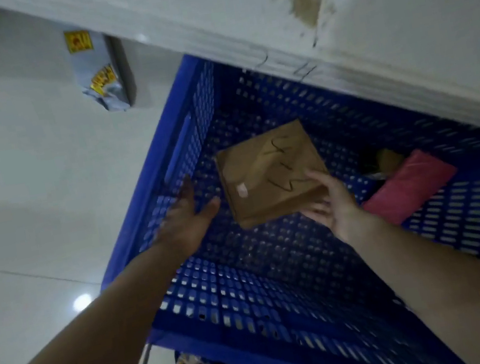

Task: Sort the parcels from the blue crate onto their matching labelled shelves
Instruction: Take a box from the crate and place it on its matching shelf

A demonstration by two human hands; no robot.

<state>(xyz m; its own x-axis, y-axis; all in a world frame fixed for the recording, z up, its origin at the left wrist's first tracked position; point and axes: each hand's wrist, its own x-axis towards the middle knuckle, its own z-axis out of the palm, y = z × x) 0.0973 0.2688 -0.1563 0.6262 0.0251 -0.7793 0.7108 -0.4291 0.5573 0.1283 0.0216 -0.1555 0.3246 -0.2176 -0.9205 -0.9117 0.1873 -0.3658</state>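
My right hand pinches the four o'clock corner of the flat brown paper-wrapped parcel inside the blue perforated plastic crate; my left hand hovers spread and empty at its eight o'clock, just apart from the roughly square parcel

The blue crate is open from above on my near side, but a white ledge overhangs its far wall, so nothing drops straight down there. Bare crate floor lies in front of the brown parcel. The pink parcel and a dark item behind it crowd the right side. The left wall stands just beside my left hand.
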